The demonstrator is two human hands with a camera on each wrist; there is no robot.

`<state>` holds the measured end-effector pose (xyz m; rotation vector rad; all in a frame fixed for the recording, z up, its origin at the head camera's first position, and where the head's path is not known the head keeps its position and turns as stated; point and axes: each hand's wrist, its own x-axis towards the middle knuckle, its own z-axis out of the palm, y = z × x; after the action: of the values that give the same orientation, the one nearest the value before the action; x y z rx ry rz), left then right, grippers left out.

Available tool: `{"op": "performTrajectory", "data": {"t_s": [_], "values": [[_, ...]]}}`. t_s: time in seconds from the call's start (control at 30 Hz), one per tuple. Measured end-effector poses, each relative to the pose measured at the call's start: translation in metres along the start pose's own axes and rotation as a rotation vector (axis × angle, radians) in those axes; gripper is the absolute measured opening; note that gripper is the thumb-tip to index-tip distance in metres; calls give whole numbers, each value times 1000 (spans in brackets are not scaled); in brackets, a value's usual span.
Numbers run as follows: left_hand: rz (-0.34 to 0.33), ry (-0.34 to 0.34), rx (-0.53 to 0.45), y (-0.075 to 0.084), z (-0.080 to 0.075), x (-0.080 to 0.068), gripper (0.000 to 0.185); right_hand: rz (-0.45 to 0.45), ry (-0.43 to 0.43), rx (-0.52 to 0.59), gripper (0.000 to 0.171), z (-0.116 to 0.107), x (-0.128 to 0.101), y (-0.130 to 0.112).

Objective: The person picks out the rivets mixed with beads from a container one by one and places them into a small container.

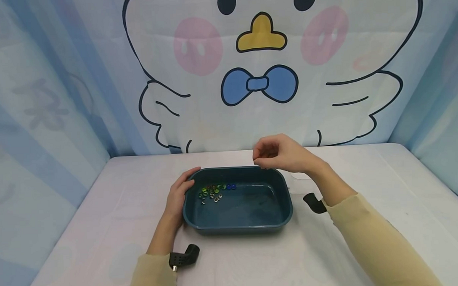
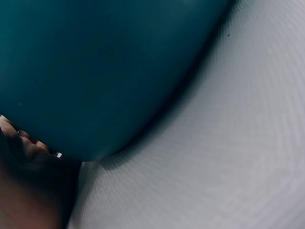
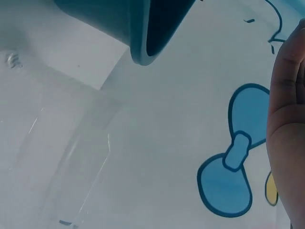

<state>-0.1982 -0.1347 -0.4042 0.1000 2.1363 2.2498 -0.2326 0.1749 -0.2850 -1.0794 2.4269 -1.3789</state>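
Sorting step: left hand grips the tray rim, right hand hovers with fingers curled, contents unclear; next, a careful pinch among the beads.

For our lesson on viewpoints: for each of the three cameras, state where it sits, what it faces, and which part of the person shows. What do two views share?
Head: worn on the head, looking forward and down at the dark teal tray, the small beads in it, the left hand, the right hand and both sleeves.
Left wrist: beside the tray's outer wall and the table; fingertips show.
Right wrist: faces the tray rim, a clear plastic container and the cartoon backdrop; hand edge shows.
Shared: all three show the tray.
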Motion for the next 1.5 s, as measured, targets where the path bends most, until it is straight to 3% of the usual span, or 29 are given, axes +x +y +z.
{"op": "performTrajectory", "data": {"t_s": [0.9,1.5], "values": [[2,8,19,-1,0,0,47,174,133,-55,7,-21,-51,32],[6,9,2,-2,0,1,46,259,193,-135,9,-27,-66,46]]}}
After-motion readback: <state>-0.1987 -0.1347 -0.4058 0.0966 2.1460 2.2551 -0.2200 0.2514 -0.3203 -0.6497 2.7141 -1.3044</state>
